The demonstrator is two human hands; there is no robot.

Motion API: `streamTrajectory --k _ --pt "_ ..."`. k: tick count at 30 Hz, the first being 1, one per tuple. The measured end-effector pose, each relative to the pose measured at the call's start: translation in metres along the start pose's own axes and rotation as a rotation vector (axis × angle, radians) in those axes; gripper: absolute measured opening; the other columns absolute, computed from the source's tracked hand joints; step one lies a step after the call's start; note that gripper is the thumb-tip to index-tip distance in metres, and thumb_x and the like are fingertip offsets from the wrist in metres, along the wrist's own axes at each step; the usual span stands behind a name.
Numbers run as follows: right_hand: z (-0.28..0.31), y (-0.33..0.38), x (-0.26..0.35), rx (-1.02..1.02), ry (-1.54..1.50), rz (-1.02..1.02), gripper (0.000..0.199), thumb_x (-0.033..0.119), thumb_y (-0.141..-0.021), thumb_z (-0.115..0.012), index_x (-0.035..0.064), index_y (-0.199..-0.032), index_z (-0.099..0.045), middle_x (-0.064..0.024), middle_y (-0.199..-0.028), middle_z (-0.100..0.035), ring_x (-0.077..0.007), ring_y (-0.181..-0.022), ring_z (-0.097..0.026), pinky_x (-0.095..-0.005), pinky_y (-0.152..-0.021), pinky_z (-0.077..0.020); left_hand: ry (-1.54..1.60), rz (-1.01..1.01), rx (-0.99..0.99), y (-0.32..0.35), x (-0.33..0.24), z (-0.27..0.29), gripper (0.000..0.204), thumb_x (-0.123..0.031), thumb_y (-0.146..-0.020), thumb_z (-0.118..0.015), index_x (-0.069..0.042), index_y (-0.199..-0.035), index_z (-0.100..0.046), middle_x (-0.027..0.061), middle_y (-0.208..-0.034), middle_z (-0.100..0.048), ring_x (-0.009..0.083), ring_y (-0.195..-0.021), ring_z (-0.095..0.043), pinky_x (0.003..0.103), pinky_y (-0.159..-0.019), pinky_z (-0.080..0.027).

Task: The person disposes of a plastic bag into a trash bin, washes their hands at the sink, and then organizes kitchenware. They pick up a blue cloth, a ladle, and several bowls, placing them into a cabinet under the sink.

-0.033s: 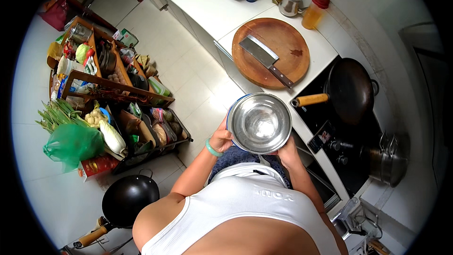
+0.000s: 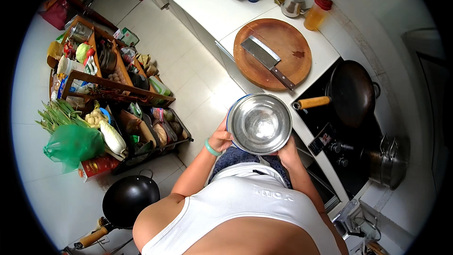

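A shiny metal bowl (image 2: 262,123) is held level in front of my body, with nothing solid visible inside it. A blue rim shows along its left edge, perhaps of another dish underneath. My left hand (image 2: 222,139), below a pale green bangle, grips the bowl's left side with the thumb near the rim. Around the lower right side curls my right hand (image 2: 286,151), its fingers mostly hidden under the bowl. Beyond the bowl, a cleaver (image 2: 264,56) with a wooden handle lies on a round wooden chopping board (image 2: 250,73) on the counter.
At right, a wok (image 2: 351,93) with a wooden handle sits on the black stove (image 2: 351,170), near a steel pot (image 2: 389,163). A kettle (image 2: 291,4) and red-lidded jug (image 2: 317,14) stand behind the board. Left are vegetable-filled racks (image 2: 118,85) and another wok (image 2: 130,202).
The room has shifted very slightly in the picture. Both hands keep the same hold on the bowl.
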State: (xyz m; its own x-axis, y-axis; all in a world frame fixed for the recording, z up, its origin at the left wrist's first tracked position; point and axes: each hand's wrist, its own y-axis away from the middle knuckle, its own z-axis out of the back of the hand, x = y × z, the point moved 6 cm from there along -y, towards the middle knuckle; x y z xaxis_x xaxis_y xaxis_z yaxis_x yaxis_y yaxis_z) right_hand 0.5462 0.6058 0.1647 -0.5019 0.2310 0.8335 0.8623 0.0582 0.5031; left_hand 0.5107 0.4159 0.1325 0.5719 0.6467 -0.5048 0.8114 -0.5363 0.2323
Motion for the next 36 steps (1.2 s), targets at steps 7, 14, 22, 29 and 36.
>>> streamTrajectory --k 7,14,22,29,36 --pt "-0.030 -0.064 0.033 0.017 -0.015 -0.024 0.045 0.002 -0.086 -0.048 0.0000 -0.130 -0.039 -0.0174 -0.110 -0.057 -0.0271 -0.082 -0.066 -0.0345 -0.056 -0.0607 -0.301 -0.005 0.081 -0.087 -0.103 0.068 0.106 -0.070 -0.071 -0.058 -0.017 -0.148 -0.007 0.0080 -0.147 -0.027 0.0248 -0.135 -0.026 0.050 -0.107 -0.024" --pt "-0.045 -0.135 0.059 0.028 0.195 0.110 0.052 0.004 -0.076 -0.057 -0.0012 -0.127 -0.047 -0.0142 -0.110 -0.059 -0.0211 -0.096 -0.060 -0.0308 -0.069 -0.0540 -0.261 -0.218 -0.837 -0.266 -0.210 0.309 0.055 -0.053 -0.095 -0.032 -0.010 -0.123 -0.049 0.0047 -0.120 -0.053 0.0173 -0.108 -0.049 0.043 -0.094 -0.040" --pt "-0.057 -0.208 0.074 -0.113 0.201 0.023 0.046 0.007 -0.083 -0.061 -0.0022 -0.127 -0.048 -0.0120 -0.120 -0.056 -0.0195 -0.113 -0.050 -0.0316 -0.098 -0.0366 -0.103 -0.111 -1.046 -0.365 -0.235 0.373 0.066 -0.063 -0.092 -0.022 -0.007 -0.111 -0.051 0.0054 -0.092 -0.058 0.0191 -0.090 -0.054 0.046 -0.092 -0.039" --pt "-0.117 -0.259 0.095 -0.070 0.330 0.146 0.040 0.013 -0.089 -0.055 -0.0027 -0.125 -0.049 -0.0119 -0.118 -0.056 -0.0181 -0.108 -0.052 -0.0301 -0.093 -0.0403 -0.037 0.081 -0.829 -0.378 -0.239 0.403 0.068 -0.064 -0.091 -0.020 -0.008 -0.110 -0.053 0.0029 -0.082 -0.060 0.0158 -0.075 -0.055 0.039 -0.080 -0.043" --pt "-0.197 -0.314 0.029 -0.155 -0.099 -0.227 0.041 0.008 -0.091 -0.054 0.0055 -0.130 -0.042 -0.0090 -0.124 -0.050 -0.0200 -0.109 -0.053 -0.0333 -0.091 -0.0485 -0.319 0.051 -0.757 -0.340 -0.253 0.445 0.032 -0.038 -0.082 -0.066 -0.006 -0.082 -0.061 0.0041 -0.070 -0.061 0.0143 -0.062 -0.057 0.028 -0.058 -0.043"
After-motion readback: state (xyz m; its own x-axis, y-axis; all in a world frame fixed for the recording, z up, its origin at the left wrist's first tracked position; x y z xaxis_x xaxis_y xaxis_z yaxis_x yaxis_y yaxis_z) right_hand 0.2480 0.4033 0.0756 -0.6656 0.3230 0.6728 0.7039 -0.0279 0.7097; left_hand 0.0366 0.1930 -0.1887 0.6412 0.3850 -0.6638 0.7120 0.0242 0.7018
